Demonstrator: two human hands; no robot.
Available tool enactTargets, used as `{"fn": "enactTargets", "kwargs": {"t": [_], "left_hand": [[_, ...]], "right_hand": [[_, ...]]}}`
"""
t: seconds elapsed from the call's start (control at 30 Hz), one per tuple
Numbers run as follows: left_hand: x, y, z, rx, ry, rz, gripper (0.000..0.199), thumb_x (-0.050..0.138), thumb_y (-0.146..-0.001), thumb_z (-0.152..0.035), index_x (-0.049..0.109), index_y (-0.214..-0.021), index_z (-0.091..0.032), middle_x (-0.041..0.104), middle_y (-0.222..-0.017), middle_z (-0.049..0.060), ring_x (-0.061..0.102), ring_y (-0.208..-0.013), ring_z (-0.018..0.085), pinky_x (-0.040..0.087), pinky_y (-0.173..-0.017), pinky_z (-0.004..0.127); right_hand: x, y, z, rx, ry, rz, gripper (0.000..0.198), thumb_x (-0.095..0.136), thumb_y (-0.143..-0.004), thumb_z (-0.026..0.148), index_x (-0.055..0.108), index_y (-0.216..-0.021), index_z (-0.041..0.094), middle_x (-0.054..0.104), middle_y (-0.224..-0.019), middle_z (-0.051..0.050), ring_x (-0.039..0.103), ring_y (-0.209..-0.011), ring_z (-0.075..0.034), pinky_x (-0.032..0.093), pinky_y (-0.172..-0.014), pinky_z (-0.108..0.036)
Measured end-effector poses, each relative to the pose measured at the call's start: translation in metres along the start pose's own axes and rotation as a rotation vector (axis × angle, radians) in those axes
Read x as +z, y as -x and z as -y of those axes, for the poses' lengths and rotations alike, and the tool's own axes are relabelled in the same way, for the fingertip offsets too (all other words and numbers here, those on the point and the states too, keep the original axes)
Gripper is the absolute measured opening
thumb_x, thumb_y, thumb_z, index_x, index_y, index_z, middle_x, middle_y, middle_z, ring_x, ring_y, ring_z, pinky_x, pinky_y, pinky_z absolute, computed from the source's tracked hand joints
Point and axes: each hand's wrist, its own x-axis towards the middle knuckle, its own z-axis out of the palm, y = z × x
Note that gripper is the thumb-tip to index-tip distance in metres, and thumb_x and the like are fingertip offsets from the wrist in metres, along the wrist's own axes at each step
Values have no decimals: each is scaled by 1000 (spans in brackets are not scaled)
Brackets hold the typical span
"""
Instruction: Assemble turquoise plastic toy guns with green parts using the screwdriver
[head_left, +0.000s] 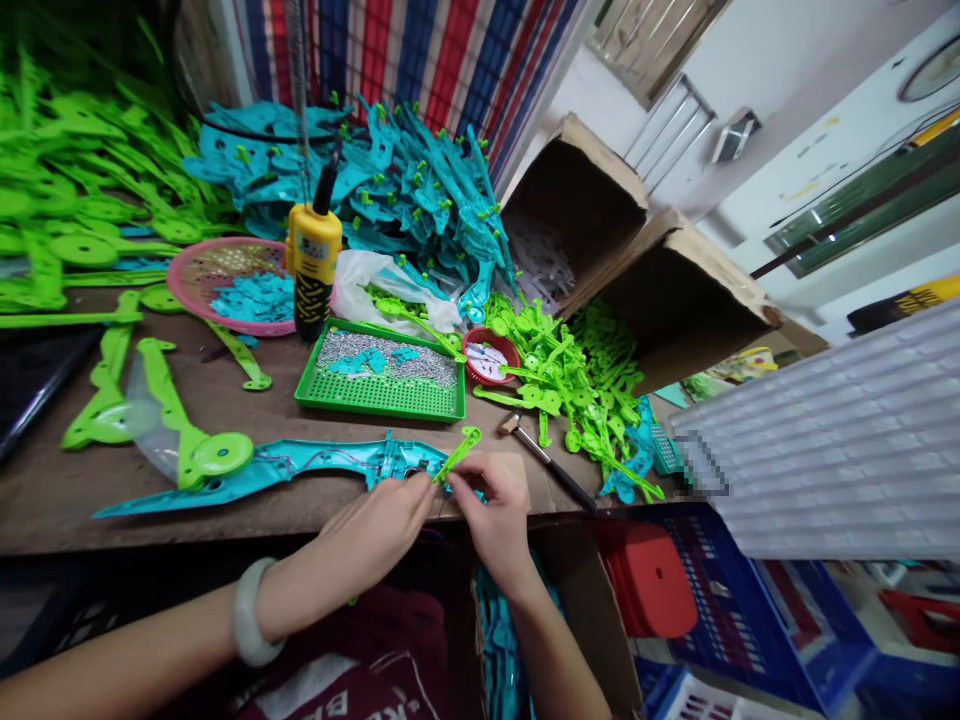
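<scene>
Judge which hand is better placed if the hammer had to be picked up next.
Probably the right hand: the hammer lies to its right, whereas the left hand is farther away. Both hands are at the green piece's lower end, though, so neither looks free.

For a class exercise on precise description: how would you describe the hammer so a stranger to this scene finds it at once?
On the brown table, find the pile of bright green parts near the cardboard boxes. The hammer lies slantwise between that pile and the person's right hand. Its black grip and small blocky head set it apart from those green parts.
</scene>
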Motion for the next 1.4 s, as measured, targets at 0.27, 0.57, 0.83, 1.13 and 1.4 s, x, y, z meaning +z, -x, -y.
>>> {"fn": "enactTargets", "kwargs": {"t": [0.27, 0.57, 0.83, 1.13, 1.4], "left_hand": [[-4, 0, -19, -59, -382, 41, 27, 30, -102, -23, 56, -103, -19, 68, -82, 12, 69, -74, 27, 48, -63, 32], [4, 0, -30, -17, -545, -4, 30, 29, -103, -15, 59, -103, -18, 68, -78, 8, 72, -67, 27, 55, -57, 35], [13, -2, -33, -6, -630, -166, 27, 35, -104, -21, 60, -95, -18, 67, -70, 6, 69, -55, 26, 48, -46, 31], [29, -7, -10, 235, -379, -235, 36, 27, -107, -25, 60, -93, -20, 65, -66, 1, 66, -56, 19, 40, -49, 27], [8, -39, -28, 440, -235, -370, 35, 46, -103, -38, 58, -130, -19, 67, -119, 13, 64, -111, 30, 49, -94, 45]], "right_hand": [[1, 3, -10, 205, -323, 47, 7, 65, -89, 27, 69, -92, 23, 68, -89, -3, 67, -77, -17, 57, -75, -31], [11, 6, -18, -74, -3, -138, 9, 52, -97, 18, 60, -95, 23, 58, -98, -3, 58, -93, -15, 50, -79, -27], [18, 8, -21, 98, -124, -236, 7, 61, -91, 20, 65, -85, 20, 53, -101, -6, 57, -95, -17, 53, -76, -28], [6, 7, -35, 512, -902, -9, 22, 79, -77, 32, 65, -87, 18, 60, -68, 2, 52, -50, -8, 44, -38, -15], [-44, 13, -28, 66, -414, -256, 9, 66, -91, 25, 70, -99, 21, 69, -79, -1, 66, -59, -13, 58, -52, -24]]}}
